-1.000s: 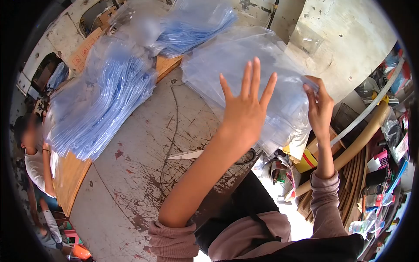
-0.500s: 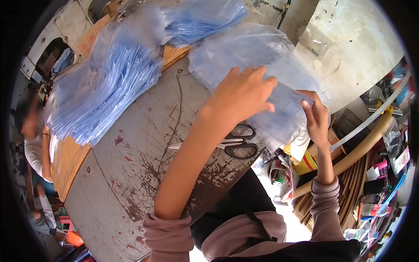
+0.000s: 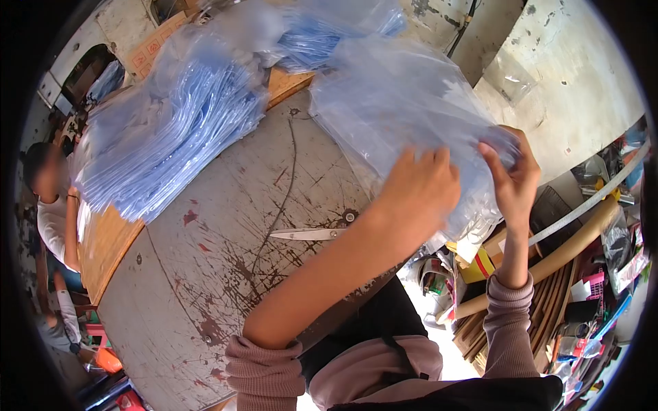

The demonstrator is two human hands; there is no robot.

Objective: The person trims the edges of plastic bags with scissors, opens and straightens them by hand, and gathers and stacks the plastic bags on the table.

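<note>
Clear bluish plastic sheets [image 3: 404, 96] lie in a loose stack at the upper middle of the table. At the stack's right edge, my right hand [image 3: 517, 175] pinches a bunched corner between thumb and fingers. My left hand [image 3: 421, 195] is over the near part of the stack, its fingers bent down and blurred; whether it grips a sheet is unclear. Scissors [image 3: 308, 234] rest on the scratched grey table [image 3: 205, 267], their blades pointing left and their handles hidden behind my left forearm.
A thick pile of bluish plastic [image 3: 178, 137] spreads over the wooden board [image 3: 113, 253] at left, with another pile [image 3: 308, 41] behind. A co-worker [image 3: 55, 212] is at the far left. Cardboard strips [image 3: 548, 301] and a long tube [image 3: 548, 264] stand at right.
My left hand, spread open above the sheets a second ago, has bent its fingers and moved down towards the near side. My right hand still holds the corner, now more bunched.
</note>
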